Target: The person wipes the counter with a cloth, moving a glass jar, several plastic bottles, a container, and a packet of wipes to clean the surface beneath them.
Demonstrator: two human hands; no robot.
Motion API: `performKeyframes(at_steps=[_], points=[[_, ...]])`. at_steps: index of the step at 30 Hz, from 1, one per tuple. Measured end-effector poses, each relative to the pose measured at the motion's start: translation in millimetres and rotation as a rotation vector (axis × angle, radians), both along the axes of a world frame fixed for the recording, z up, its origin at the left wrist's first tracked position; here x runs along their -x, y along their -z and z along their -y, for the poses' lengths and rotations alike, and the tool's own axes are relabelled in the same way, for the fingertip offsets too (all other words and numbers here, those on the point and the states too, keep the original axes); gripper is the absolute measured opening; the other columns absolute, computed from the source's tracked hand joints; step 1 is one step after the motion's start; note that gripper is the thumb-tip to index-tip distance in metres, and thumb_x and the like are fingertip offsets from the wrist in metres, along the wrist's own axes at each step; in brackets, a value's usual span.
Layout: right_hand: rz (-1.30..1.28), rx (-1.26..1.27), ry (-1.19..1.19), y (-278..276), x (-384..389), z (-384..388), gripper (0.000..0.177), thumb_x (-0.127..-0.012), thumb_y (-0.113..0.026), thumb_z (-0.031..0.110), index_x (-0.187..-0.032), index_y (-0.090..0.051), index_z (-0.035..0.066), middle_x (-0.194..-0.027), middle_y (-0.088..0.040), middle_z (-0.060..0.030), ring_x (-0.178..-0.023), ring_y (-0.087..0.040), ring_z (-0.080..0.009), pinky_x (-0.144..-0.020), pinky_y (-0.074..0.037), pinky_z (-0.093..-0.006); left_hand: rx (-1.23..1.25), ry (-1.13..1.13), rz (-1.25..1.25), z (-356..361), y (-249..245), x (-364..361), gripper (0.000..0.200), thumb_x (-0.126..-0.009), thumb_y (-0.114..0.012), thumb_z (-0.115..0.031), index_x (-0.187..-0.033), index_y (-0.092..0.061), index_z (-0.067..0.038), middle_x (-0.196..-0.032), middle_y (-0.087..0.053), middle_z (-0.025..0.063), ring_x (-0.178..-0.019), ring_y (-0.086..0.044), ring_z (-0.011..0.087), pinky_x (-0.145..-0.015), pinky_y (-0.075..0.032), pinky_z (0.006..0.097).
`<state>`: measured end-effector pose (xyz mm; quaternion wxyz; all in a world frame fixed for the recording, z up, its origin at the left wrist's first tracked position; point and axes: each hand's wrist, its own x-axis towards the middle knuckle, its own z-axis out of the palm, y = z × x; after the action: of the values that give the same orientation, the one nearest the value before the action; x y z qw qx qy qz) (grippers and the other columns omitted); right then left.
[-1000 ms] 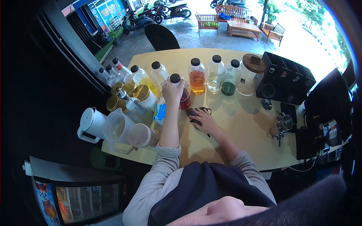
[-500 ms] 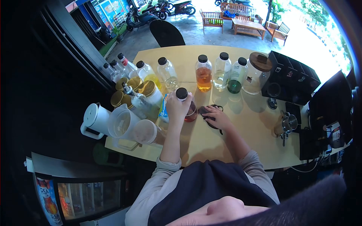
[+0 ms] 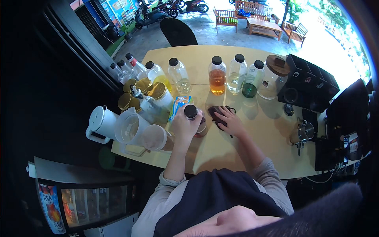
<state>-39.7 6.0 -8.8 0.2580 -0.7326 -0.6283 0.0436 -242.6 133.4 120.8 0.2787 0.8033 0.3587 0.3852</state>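
my left hand (image 3: 184, 124) clamped around black-capped bottle (image 3: 202, 127); colourful packet (image 3: 181, 103) just beyond. my right hand (image 3: 232, 122) over dark bundle (image 3: 214, 112); if gripping, i cannot tell.

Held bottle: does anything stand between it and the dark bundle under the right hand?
Nothing visible: only bare table shows between the bottle in the left hand and the bundle under the right hand.
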Motion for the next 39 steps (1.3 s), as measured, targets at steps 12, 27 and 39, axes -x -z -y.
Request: performKeyframes(at_steps=[12,27,39], points=[[0.108,0.089,-0.046,18.0,36.3,-64.2,0.058,-0.095,-0.056,0.032,-0.149,-0.044,0.012,-0.161,-0.030,-0.0196,-0.152,-0.022,-0.0371,-0.122,-0.018,-0.0555,-0.009,0.042,0.003,2.6,-0.2,6.0,0.046,-0.077,-0.078,-0.035,-0.109,-0.067,-0.004,-0.100,-0.068,0.0157,-0.092,-0.068,0.0367,-0.081,-0.055,0.0455],[0.216,0.145,0.157,13.8,17.0,-150.0,0.067,-0.091,-0.060,0.047,-0.147,-0.048,0.014,-0.150,-0.045,-0.0193,-0.137,-0.043,-0.0335,-0.108,-0.033,-0.0561,-0.010,0.078,-0.037,0.6,-11.2,11.3,0.039,-0.075,-0.076,-0.027,-0.106,-0.068,-0.004,-0.100,-0.071,0.0146,-0.092,-0.071,0.0329,-0.084,-0.055,0.0403],[0.137,-0.061,0.033,34.0,20.7,-138.4,0.077,-0.089,-0.064,0.047,-0.150,-0.041,0.005,-0.163,-0.024,-0.0195,-0.151,-0.023,-0.0396,-0.122,-0.015,-0.0575,0.003,0.105,0.005,0.5,-7.6,12.6,0.042,-0.072,-0.076,-0.024,-0.108,-0.068,-0.006,-0.100,-0.071,0.0136,-0.092,-0.072,0.0312,-0.084,-0.056,0.0397]])
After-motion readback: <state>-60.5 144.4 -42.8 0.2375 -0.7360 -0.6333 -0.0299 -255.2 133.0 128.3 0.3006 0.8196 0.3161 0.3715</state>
